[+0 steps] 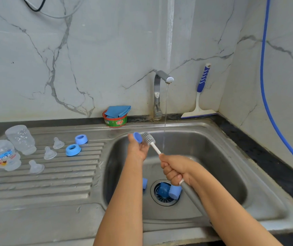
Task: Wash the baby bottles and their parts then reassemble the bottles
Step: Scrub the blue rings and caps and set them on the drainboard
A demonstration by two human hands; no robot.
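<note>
right hand (175, 170) grips brush (149, 139), left hand (137, 148) holds cap (138, 137)

The green tub (115, 121) beyond the left hand (137, 148) reads "EXO" on its side. Far left of that hand, a clear bottle (3, 155) carries a printed label too blurred to read.

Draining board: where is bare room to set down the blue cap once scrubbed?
The ridged steel draining board is bare in front of the three clear silicone teats, and between the two blue plastic rings and the steel basin. Its left rear is crowded with clear plastic bottles; blue plastic caps sit on the basin's drain.
</note>
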